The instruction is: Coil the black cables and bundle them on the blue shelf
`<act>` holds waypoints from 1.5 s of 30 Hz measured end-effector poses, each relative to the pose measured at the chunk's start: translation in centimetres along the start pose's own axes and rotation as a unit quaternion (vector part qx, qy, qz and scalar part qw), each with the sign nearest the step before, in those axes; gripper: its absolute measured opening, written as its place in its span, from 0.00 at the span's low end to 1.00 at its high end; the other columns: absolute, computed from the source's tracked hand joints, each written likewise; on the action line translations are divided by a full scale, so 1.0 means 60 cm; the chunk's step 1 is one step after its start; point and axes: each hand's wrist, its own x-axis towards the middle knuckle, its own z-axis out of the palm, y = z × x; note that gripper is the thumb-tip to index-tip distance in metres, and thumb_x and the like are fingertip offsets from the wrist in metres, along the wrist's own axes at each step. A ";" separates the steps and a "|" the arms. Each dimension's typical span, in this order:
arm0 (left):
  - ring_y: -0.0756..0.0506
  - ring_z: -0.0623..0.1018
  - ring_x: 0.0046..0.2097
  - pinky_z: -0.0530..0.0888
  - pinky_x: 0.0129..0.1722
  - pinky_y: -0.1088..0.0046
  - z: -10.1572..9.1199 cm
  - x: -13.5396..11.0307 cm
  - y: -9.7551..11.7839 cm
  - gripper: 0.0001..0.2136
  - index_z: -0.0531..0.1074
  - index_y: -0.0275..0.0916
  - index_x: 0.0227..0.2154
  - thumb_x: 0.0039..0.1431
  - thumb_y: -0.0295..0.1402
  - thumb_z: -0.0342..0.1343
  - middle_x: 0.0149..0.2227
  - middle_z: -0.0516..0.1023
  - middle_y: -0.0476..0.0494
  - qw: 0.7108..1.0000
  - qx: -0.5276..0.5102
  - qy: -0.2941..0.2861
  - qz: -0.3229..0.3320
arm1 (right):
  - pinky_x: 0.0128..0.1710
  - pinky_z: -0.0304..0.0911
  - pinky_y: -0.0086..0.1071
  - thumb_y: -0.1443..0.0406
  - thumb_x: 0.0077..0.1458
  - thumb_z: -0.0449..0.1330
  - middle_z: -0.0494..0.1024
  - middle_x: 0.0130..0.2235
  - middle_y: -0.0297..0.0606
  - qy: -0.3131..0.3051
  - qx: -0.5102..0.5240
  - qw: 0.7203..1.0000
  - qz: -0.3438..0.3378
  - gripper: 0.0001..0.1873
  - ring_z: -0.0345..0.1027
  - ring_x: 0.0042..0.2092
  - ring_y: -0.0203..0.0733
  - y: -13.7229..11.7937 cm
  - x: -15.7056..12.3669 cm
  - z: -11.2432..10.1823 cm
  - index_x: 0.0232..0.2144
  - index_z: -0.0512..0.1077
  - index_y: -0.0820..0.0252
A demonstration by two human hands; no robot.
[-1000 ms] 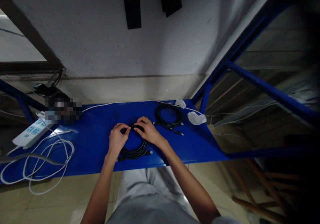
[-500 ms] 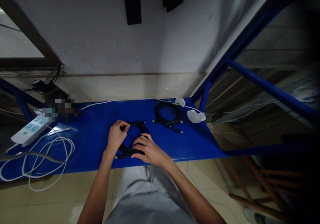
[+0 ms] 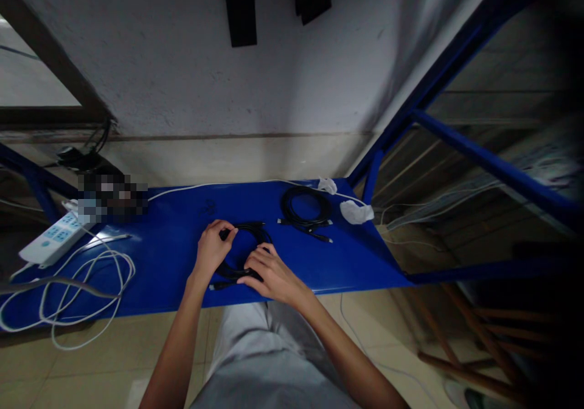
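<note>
A coiled black cable (image 3: pixel 251 231) lies on the blue shelf board (image 3: pixel 173 238) in front of me. My left hand (image 3: pixel 212 249) pinches the coil at its upper left edge. My right hand (image 3: pixel 268 273) grips the near side of the same coil, fingers curled over it. A second black cable coil (image 3: pixel 306 208) rests on the board farther right, apart from both hands.
A white power strip (image 3: pixel 51 240) and loose white cable loops (image 3: pixel 82 287) lie at the board's left end. Two crumpled white pieces (image 3: pixel 356 212) sit near the right rear corner. Blue rack beams (image 3: pixel 479 153) run along the right. A wall stands behind.
My right hand moved from the far top of the coil to its near side, then stayed there. My left hand kept its hold.
</note>
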 end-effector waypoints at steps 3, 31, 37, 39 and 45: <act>0.41 0.82 0.46 0.75 0.51 0.63 -0.002 0.001 0.000 0.05 0.81 0.46 0.38 0.70 0.37 0.62 0.45 0.84 0.45 1.000 -0.002 -0.008 -0.003 | 0.62 0.62 0.45 0.48 0.74 0.61 0.82 0.41 0.40 0.004 -0.013 1.000 -0.003 0.20 0.76 0.46 0.45 -0.003 0.007 -0.005 0.44 0.75 0.59; 0.39 0.84 0.50 0.78 0.54 0.59 -0.051 0.038 -0.034 0.12 0.82 0.45 0.45 0.70 0.46 0.62 0.47 0.86 0.43 0.998 -0.065 -0.018 0.017 | 0.44 0.59 0.37 0.47 0.76 0.58 0.80 0.32 0.34 0.009 -0.103 0.994 -0.045 0.24 0.72 0.36 0.40 0.000 0.008 0.022 0.34 0.75 0.58; 0.35 0.80 0.52 0.78 0.57 0.49 -0.085 0.075 -0.132 0.21 0.78 0.41 0.60 0.68 0.41 0.60 0.56 0.78 0.33 0.993 0.065 0.096 0.012 | 0.43 0.57 0.36 0.50 0.77 0.58 0.79 0.30 0.33 0.018 -0.063 0.997 -0.037 0.24 0.71 0.35 0.38 0.007 0.014 0.015 0.33 0.75 0.58; 0.35 0.80 0.51 0.77 0.60 0.47 -0.088 0.087 -0.157 0.20 0.79 0.41 0.60 0.68 0.40 0.59 0.57 0.78 0.33 0.995 0.072 0.060 0.014 | 0.42 0.56 0.36 0.51 0.77 0.58 0.78 0.30 0.32 0.025 -0.048 0.998 -0.033 0.24 0.71 0.34 0.37 0.007 0.022 0.006 0.31 0.75 0.59; 0.38 0.81 0.45 0.79 0.57 0.52 -0.086 0.104 -0.178 0.15 0.82 0.40 0.49 0.66 0.41 0.59 0.51 0.80 0.36 0.997 0.063 0.033 0.006 | 0.41 0.56 0.36 0.51 0.77 0.59 0.77 0.28 0.32 0.034 -0.026 0.999 -0.016 0.25 0.69 0.32 0.36 0.003 0.032 -0.004 0.29 0.74 0.59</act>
